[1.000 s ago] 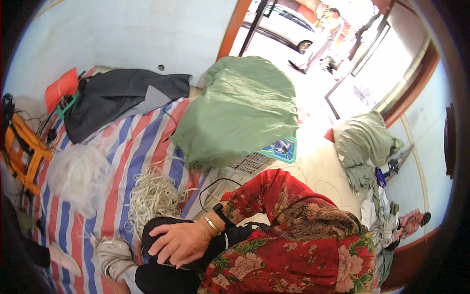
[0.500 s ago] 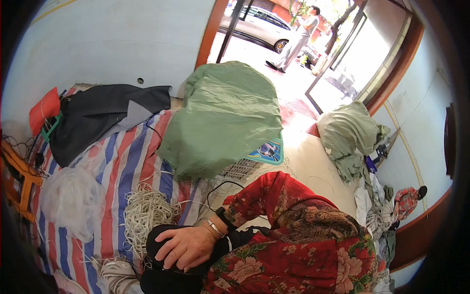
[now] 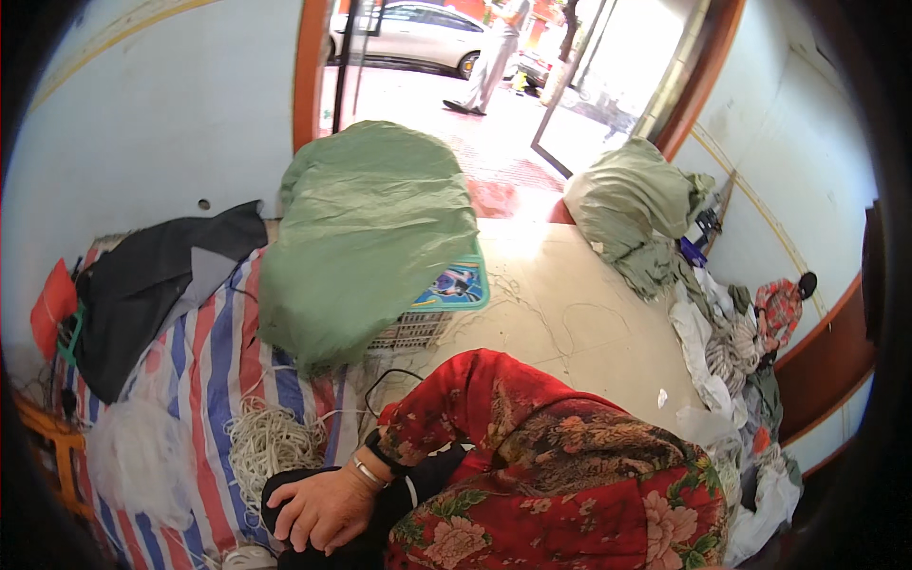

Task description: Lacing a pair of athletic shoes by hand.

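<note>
My right hand (image 3: pixel 328 508) rests back side up on the black cloth over my leg (image 3: pixel 356 551), fingers loosely spread and bent over it. It holds nothing that I can see. A dark wristband and a silver bangle (image 3: pixel 366 471) circle the wrist, below a red floral sleeve (image 3: pixel 494 399). Just beyond the fingers lies a tangled heap of off-white cord (image 3: pixel 275 446). Left of that, a bundle of translucent white, thread-like material (image 3: pixel 142 461) sits on a red, white and blue striped sheet (image 3: pixel 228 342). My left hand is not in view.
A green cloth (image 3: pixel 375 218) covers a bulky thing in front, with a crate (image 3: pixel 408 332) partly showing beneath. Dark fabric (image 3: pixel 152 285) lies at left. A pale green bundle (image 3: pixel 636 199) and heaped cloths (image 3: pixel 731 351) line the right wall. Beyond the open doorway stand a person and a white car (image 3: pixel 408 38).
The view has swung to the right, so the room appears shifted left. My right hand stays on my leg, with little change in its pose. The person outside remains standing.
</note>
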`<act>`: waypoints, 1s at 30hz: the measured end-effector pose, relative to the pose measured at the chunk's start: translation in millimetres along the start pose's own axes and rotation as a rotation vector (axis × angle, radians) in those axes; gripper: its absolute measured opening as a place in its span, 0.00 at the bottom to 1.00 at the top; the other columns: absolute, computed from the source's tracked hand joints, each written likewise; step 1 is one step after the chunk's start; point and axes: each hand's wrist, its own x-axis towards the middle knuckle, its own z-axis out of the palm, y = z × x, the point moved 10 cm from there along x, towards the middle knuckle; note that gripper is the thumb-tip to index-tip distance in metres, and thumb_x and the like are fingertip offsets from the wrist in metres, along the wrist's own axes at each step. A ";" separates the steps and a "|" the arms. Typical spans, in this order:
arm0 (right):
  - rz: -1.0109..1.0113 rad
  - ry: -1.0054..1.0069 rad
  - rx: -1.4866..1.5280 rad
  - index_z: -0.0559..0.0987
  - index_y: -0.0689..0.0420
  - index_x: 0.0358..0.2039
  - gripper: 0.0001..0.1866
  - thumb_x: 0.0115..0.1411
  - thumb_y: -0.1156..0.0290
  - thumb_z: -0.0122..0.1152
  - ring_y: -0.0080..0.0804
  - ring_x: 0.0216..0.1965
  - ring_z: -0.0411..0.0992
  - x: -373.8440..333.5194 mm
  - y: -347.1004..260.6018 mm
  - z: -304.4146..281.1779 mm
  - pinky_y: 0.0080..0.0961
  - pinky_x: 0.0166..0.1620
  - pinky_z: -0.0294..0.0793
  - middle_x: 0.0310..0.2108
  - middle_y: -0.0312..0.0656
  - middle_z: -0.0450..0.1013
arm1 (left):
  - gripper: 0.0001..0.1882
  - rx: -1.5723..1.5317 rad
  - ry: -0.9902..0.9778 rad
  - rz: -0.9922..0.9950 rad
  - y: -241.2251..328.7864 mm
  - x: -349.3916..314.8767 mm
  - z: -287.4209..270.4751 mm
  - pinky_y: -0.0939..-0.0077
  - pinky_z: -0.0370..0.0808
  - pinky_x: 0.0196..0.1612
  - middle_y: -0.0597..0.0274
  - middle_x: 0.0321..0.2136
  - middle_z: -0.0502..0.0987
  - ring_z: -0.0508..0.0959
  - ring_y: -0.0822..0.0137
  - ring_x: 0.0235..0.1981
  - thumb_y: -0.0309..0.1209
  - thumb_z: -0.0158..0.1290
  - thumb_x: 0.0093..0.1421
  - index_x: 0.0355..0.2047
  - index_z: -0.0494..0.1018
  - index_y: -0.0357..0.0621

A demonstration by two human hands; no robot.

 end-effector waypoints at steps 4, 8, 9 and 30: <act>0.002 0.044 -0.037 0.73 0.51 0.23 0.08 0.58 0.66 0.57 0.40 0.49 0.66 -5.2 -3.1 -5.4 0.56 0.55 0.52 0.35 0.34 0.70 | 0.44 -0.052 0.013 0.073 29.6 9.0 -26.8 0.63 0.72 0.47 0.51 0.48 0.72 0.74 0.50 0.47 0.61 0.49 0.51 0.59 0.61 0.41; -0.060 -0.065 -0.296 0.80 0.48 0.31 0.12 0.64 0.59 0.51 0.32 0.51 0.67 -8.5 -2.7 -2.3 0.44 0.55 0.56 0.40 0.32 0.75 | 0.43 -0.117 0.010 0.149 59.8 17.2 -54.6 0.63 0.72 0.47 0.51 0.48 0.72 0.74 0.51 0.47 0.60 0.49 0.52 0.59 0.61 0.40; -0.056 -0.041 -0.302 0.80 0.48 0.30 0.12 0.64 0.60 0.51 0.33 0.50 0.68 -10.0 -2.5 -6.1 0.44 0.54 0.57 0.40 0.32 0.75 | 0.43 -0.133 0.006 0.165 66.2 18.0 -59.7 0.63 0.72 0.47 0.51 0.48 0.72 0.74 0.51 0.47 0.60 0.49 0.52 0.59 0.62 0.40; 0.014 0.153 -0.183 0.72 0.52 0.18 0.10 0.55 0.69 0.58 0.39 0.47 0.67 -23.9 -6.4 -30.1 0.52 0.55 0.52 0.32 0.33 0.70 | 0.38 -0.479 -0.212 0.345 139.7 -23.6 -101.4 0.64 0.71 0.49 0.50 0.48 0.72 0.74 0.53 0.48 0.54 0.47 0.54 0.58 0.62 0.40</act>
